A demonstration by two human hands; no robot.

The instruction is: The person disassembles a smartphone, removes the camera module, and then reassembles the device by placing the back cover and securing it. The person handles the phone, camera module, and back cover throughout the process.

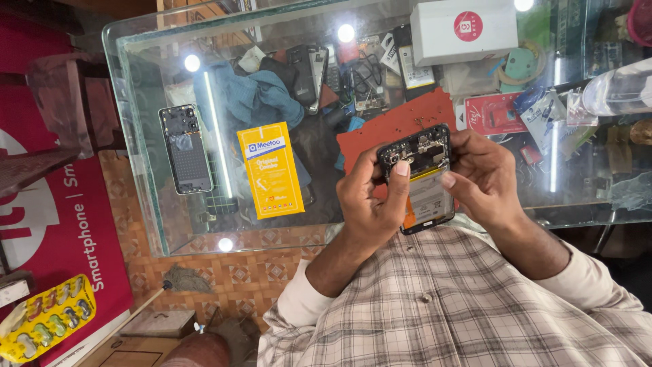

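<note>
We see a black opened phone (422,178) with a white and orange inside; left of it a yellow packet (270,170), behind it a red mat (387,129), below it a beige checked shirt (448,306).

So the person's got on a cream-and-grey checked cotton shirt (448,306), thin dark lines crossing into a plaid grid. Small pale round button (426,298) down the front placket. Plain cream cuffs (299,299) are turned back at both forearms. Both hands are bare.
</note>
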